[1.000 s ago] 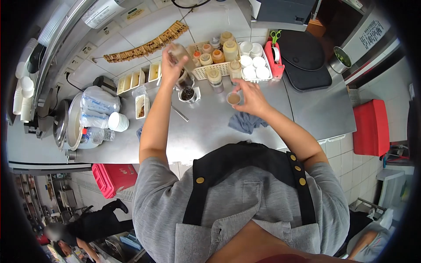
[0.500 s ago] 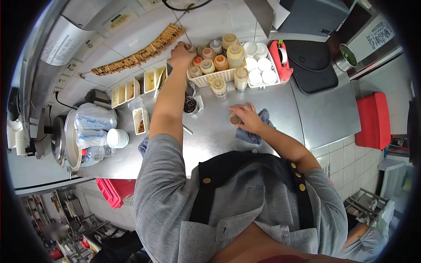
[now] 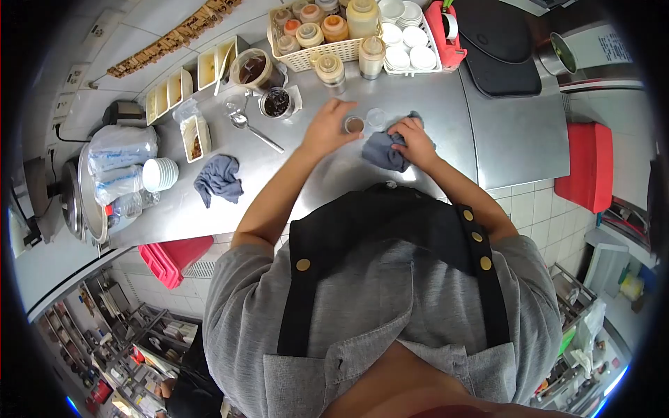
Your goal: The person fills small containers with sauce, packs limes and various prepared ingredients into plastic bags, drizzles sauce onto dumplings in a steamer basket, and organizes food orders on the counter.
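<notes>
My left hand is beside a small clear cup with brown contents, its thumb and fingers spread apart at the cup's left side. Whether the thumb touches the cup I cannot tell. A clear round lid lies flat just right of the cup. My right hand is closed on a crumpled blue-grey cloth on the steel counter. Behind the cup stand two squeeze bottles, one pale-topped and another further right.
A cream basket of sauce bottles and a white tray of small cups stand at the back. To the left are a dark-filled cup, a brown-liquid tub, a spoon and a second cloth.
My left hand has come back from the bottle basket to the small cup. My right hand has left the cup and taken hold of the cloth. The lid now shows, and the view has shifted.
</notes>
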`<control>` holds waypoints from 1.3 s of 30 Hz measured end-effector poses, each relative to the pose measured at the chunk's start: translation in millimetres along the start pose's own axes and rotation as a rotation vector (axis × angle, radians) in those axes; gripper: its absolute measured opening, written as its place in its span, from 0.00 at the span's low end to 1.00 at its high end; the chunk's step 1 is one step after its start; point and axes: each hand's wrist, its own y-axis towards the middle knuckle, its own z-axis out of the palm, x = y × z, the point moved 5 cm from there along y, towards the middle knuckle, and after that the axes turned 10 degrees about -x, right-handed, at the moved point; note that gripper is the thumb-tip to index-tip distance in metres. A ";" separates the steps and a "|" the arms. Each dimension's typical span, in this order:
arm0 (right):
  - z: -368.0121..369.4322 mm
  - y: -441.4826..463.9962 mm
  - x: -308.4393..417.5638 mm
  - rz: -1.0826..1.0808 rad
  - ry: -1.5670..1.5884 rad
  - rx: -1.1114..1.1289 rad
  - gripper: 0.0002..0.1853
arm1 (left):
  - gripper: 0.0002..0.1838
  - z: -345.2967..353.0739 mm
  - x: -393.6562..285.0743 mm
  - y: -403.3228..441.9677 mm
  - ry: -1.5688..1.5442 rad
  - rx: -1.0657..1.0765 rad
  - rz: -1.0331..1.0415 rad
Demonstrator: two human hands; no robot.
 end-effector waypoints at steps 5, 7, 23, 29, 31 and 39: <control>-4.0 8.2 -4.3 0.181 -0.275 -0.030 0.23 | 0.43 42.7 12.2 -28.1 0.013 -0.089 -0.204; 31.5 8.5 -37.8 0.435 0.264 -0.150 0.19 | 0.43 47.8 14.3 -29.4 -0.014 -0.148 -0.233; 40.4 18.8 44.5 -0.296 -0.245 0.232 0.47 | 0.32 61.7 21.7 -42.4 -0.075 -0.375 -0.430; 36.8 41.8 52.6 -0.330 0.087 -0.009 0.34 | 0.30 78.5 32.8 -50.4 -0.177 -0.321 -0.475; 60.9 62.5 57.1 -0.381 0.153 0.018 0.31 | 0.29 91.7 45.8 -57.6 -0.152 -0.295 -0.384; 110.1 77.8 77.5 -0.281 -0.244 0.070 0.33 | 0.26 83.4 53.6 -96.2 -0.343 -0.282 -0.427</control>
